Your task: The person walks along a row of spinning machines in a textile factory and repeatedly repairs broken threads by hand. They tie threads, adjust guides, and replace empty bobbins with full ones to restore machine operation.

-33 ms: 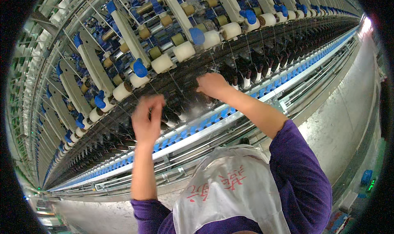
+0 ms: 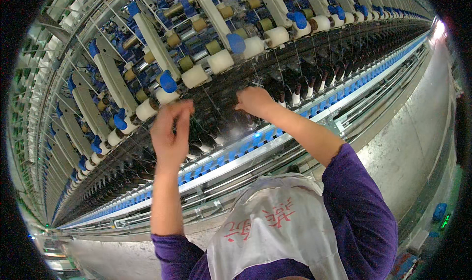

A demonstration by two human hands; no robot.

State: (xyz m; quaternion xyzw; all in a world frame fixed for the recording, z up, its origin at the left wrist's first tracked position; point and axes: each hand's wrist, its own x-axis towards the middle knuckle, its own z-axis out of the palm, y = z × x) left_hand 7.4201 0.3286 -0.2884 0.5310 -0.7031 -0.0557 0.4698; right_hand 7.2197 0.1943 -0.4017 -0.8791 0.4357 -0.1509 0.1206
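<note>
My left hand (image 2: 169, 132) is raised just below the white rollers (image 2: 194, 76) of a spinning frame. Thumb and forefinger come together at the tips with a gap behind them, and whatever they pinch is too fine to see. To its right, my right hand (image 2: 256, 102) is closed above the spindle row, fingers curled and pressed together. What it holds, if anything, is hidden. Beneath and between the hands stand white yarn bobbins (image 2: 219, 139) on dark spindles. Thin yarns run down from the rollers toward the bobbins.
Long grey arms with blue end caps (image 2: 168, 82) reach over the rollers. Along the front of the spindles runs a blue-and-white rail (image 2: 236, 154), with metal rods below. More bobbins (image 2: 296, 99) continue to the right. A grey floor (image 2: 393, 137) lies beside the machine.
My left hand has moved slightly left and up toward the rollers, its thumb and forefinger now nearer the roller line. My right hand has stayed almost in place.
</note>
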